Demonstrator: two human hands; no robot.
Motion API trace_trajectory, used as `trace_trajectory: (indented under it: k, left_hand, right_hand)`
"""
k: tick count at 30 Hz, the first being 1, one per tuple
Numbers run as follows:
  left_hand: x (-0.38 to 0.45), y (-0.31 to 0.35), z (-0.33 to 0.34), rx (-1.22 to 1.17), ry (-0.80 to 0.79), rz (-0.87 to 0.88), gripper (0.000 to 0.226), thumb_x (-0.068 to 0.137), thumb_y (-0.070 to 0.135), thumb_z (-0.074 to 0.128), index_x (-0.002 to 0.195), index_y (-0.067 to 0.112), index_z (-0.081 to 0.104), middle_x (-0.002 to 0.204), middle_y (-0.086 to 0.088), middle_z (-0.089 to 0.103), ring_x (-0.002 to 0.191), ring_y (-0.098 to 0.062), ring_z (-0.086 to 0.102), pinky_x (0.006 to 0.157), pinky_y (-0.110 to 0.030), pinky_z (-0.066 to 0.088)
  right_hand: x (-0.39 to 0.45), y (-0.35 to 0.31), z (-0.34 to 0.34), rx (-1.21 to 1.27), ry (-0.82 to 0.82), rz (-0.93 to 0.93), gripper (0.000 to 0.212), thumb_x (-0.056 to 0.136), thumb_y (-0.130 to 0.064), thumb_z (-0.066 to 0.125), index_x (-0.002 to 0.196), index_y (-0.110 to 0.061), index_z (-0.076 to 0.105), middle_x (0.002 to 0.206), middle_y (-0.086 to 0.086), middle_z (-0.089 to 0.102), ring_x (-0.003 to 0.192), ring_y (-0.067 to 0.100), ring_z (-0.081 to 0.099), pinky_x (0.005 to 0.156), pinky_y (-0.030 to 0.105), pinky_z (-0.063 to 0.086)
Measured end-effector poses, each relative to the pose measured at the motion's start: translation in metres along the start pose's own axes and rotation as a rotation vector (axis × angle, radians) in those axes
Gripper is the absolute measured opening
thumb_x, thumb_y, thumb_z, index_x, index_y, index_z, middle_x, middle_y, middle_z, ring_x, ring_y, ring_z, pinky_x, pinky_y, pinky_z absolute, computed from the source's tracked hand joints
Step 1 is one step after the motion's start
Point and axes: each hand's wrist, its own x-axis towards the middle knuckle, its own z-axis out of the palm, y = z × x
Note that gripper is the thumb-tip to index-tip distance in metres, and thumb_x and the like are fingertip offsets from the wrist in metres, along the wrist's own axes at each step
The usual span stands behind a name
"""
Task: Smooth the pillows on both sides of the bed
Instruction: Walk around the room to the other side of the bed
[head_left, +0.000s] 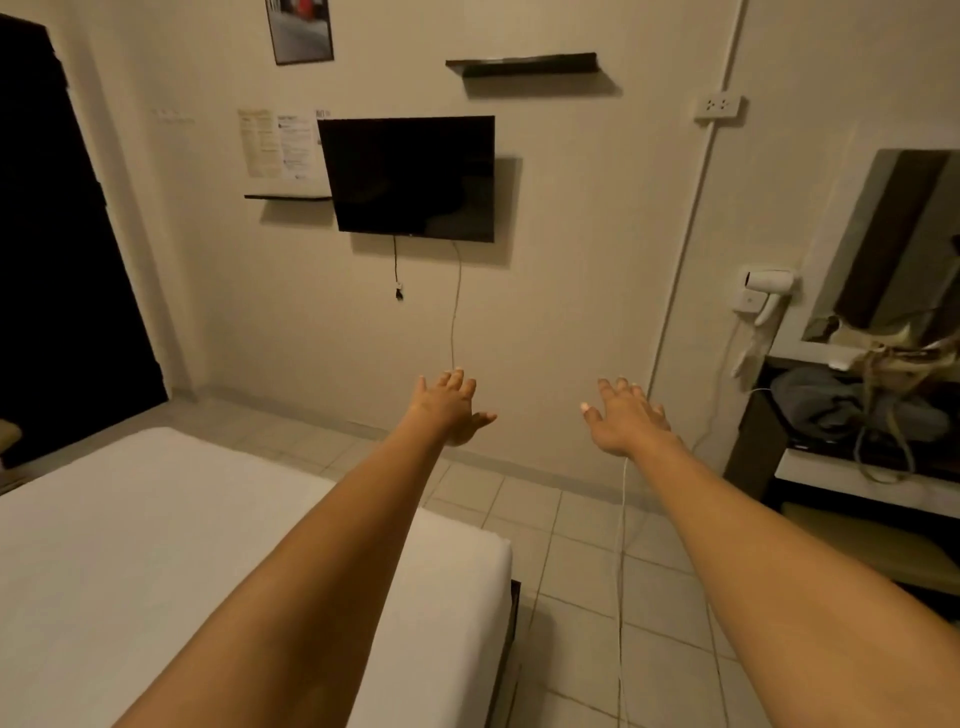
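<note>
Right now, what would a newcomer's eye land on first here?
Two bare arms stretched forward, left hand and right hand open, spread in mid-air and holding nothing. Beyond them, a dark television hangs on the wall. The white bed fills the lower left; no pillows are in view.

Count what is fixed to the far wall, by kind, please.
Black flat television screen: 1
Dark floating wall shelves: 2
White wall-mounted hair dryer: 1
White power socket: 1
Framed picture: 1
Paper notices: 2
Total: 8
</note>
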Motion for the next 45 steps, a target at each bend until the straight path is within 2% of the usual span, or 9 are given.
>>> trace_trajectory:
  k: [17,24,36,45]
  left_hand:
    - [0.296,0.082,0.006,-0.077,-0.008,-0.033,0.075,0.098,0.056,0.024,0.156,0.011,0.005,0.163,-0.01,-0.002,0.151,-0.028,0.0,0.121,-0.051,0.007]
    - [0.403,0.096,0.009,-0.073,-0.034,-0.065,0.077,0.098,0.057,0.024,0.156,0.012,0.003,0.163,-0.01,-0.002,0.151,-0.028,0.001,0.121,-0.052,0.007]
    - [0.619,0.049,0.011,-0.087,-0.019,-0.142,0.077,0.098,0.058,0.023,0.156,0.012,0.003,0.163,-0.009,-0.004,0.151,-0.028,-0.001,0.12,-0.052,0.008]
    - [0.741,-0.009,0.017,-0.07,-0.057,-0.268,0.077,0.098,0.058,0.024,0.156,0.012,0.002,0.163,-0.009,-0.004,0.151,-0.028,0.0,0.12,-0.052,0.008]
  right_hand:
    - [0.278,0.123,0.012,-0.034,-0.017,-0.001,0.064,0.101,-0.047,0.024,0.155,-0.018,0.008,0.163,0.007,0.002,0.15,0.027,0.005,0.119,0.049,0.012]
    - [0.389,0.148,0.017,-0.018,-0.041,-0.031,0.063,0.101,-0.047,0.023,0.155,-0.021,0.006,0.163,0.005,-0.001,0.15,0.027,0.004,0.12,0.048,0.009]
    - [0.617,0.129,0.036,-0.023,-0.065,-0.11,0.063,0.101,-0.048,0.021,0.155,-0.02,0.003,0.163,0.006,-0.004,0.15,0.027,0.001,0.12,0.048,0.007]
    - [0.765,0.086,0.058,-0.004,-0.112,-0.219,0.063,0.101,-0.048,0.02,0.155,-0.02,0.003,0.163,0.007,-0.004,0.15,0.027,0.001,0.12,0.048,0.008]
